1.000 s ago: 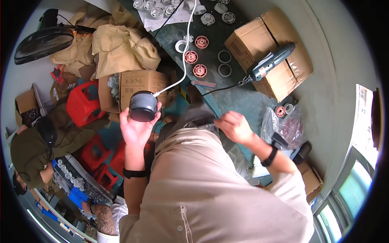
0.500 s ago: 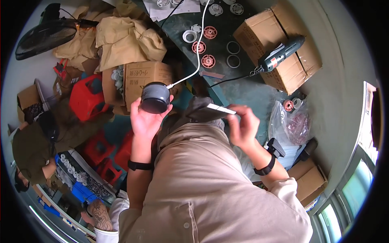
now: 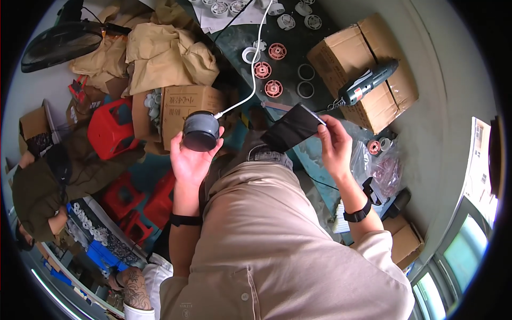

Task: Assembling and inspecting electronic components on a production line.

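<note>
My left hand [image 3: 188,162] is closed round the lower part of a round black-and-grey device [image 3: 201,129], its fingers and thumb on either side. A white cable [image 3: 253,88] plugs into the device's side and runs up across the table. To the right, my right hand [image 3: 336,143] pinches one corner of a dark, flat rectangular piece [image 3: 293,128] with a pale strip along its edge. Its exact kind I cannot make out. That piece is tilted, hanging in front of my waist by the table edge.
On the green table [image 3: 240,50] lie pink round parts [image 3: 273,88], thin rings [image 3: 305,89] and white round parts [image 3: 286,21]. A corded power tool [image 3: 368,84] rests against a cardboard box [image 3: 341,56]. Red stools [image 3: 112,128] and another box [image 3: 186,104] stand left; other people work lower left.
My right hand has moved up and slightly right, turning the dark flat piece so its broad face shows. The left hand and round device have barely shifted.
</note>
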A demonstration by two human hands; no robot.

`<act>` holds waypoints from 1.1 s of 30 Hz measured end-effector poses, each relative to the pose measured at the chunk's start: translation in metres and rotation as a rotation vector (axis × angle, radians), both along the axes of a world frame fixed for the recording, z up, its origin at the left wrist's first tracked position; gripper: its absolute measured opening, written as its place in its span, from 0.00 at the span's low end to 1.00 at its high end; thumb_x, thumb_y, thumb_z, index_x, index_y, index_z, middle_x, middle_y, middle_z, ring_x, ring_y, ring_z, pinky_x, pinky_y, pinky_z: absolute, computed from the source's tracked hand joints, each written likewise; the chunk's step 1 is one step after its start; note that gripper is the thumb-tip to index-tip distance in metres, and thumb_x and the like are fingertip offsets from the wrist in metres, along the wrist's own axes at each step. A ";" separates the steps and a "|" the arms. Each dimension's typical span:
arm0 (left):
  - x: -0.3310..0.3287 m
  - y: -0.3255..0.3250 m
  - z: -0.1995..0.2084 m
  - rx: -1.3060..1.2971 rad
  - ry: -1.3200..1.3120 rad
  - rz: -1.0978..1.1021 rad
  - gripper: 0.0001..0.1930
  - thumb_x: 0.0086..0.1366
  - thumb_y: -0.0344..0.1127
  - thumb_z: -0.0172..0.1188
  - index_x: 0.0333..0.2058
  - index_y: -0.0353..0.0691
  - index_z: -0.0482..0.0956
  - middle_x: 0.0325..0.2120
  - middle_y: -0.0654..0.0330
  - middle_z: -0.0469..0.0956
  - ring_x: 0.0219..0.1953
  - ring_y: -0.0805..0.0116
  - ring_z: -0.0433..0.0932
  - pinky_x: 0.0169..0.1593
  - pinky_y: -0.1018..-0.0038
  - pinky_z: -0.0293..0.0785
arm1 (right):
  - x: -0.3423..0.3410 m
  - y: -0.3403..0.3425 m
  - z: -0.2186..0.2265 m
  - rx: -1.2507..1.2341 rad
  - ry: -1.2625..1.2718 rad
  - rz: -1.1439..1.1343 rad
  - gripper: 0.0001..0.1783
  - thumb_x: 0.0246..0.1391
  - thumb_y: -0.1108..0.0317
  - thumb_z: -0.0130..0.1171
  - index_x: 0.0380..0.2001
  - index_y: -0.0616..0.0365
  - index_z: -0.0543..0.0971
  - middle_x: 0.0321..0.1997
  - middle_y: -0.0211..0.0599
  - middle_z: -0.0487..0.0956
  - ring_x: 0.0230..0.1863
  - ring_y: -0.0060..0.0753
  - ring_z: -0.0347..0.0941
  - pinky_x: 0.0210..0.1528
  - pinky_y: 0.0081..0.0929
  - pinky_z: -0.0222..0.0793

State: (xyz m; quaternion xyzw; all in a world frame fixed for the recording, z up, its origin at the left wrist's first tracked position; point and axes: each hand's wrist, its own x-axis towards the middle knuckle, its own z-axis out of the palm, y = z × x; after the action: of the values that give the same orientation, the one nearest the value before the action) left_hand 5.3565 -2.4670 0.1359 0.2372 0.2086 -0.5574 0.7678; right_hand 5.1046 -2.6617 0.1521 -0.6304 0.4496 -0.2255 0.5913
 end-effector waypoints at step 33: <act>-0.017 -0.018 0.006 -0.628 0.113 0.014 0.38 0.56 0.66 0.50 0.53 0.38 0.65 0.43 0.42 0.68 0.40 0.41 0.72 0.38 0.56 0.74 | 0.124 0.027 0.057 -0.351 -0.362 0.647 0.33 0.35 0.58 0.74 0.47 0.56 0.74 0.47 0.40 0.71 0.49 0.41 0.69 0.50 0.35 0.67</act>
State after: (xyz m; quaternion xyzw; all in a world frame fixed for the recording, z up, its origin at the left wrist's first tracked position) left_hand 5.3395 -2.4850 0.1423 -0.0443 0.0704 -0.6017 0.7944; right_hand 5.2288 -2.6342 0.2091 -0.7805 0.0716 -0.2087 0.5849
